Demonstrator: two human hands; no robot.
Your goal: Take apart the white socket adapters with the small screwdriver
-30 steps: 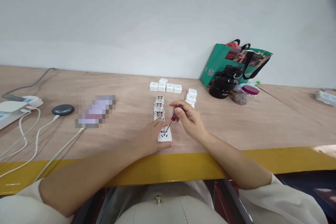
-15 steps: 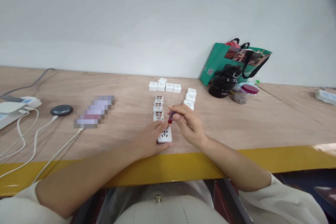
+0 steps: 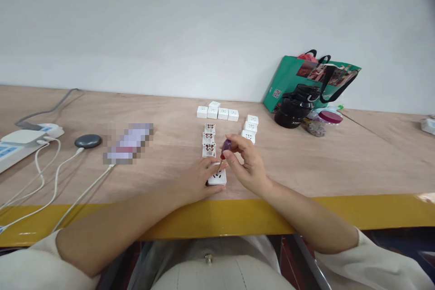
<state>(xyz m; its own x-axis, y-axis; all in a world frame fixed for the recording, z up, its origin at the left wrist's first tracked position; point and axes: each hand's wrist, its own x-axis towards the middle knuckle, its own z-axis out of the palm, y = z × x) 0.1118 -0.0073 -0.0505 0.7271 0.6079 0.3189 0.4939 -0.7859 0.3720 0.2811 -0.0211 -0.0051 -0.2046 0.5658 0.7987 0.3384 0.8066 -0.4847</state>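
Near the front edge of the table a white wall socket [image 3: 217, 180] lies face up, its slots showing. My left hand [image 3: 199, 179] grips it from the left, fingers along its far side and thumb at its near side. Between the thumb and fingers of my right hand [image 3: 249, 165] is a small screwdriver [image 3: 226, 146] with a purple and red handle. It leans slightly, and its tip meets the middle of the socket's face. Just beyond stands a column of three open socket bases [image 3: 209, 149] with copper-coloured metal inside.
White sockets [image 3: 223, 113] form a row at the back, and three more [image 3: 250, 126] stand to the right. Behind them are a green bag [image 3: 282, 79], a black flask [image 3: 292, 111] and a red-lidded jar [image 3: 316, 127]. Leftward lie a blurred phone [image 3: 131, 142], a dark disc [image 3: 88, 141], cables and a power strip [image 3: 20, 152].
The view has shifted slightly, so everything sits a little further right. My left hand still steadies the socket, and the screwdriver in my right hand stands somewhat more upright.
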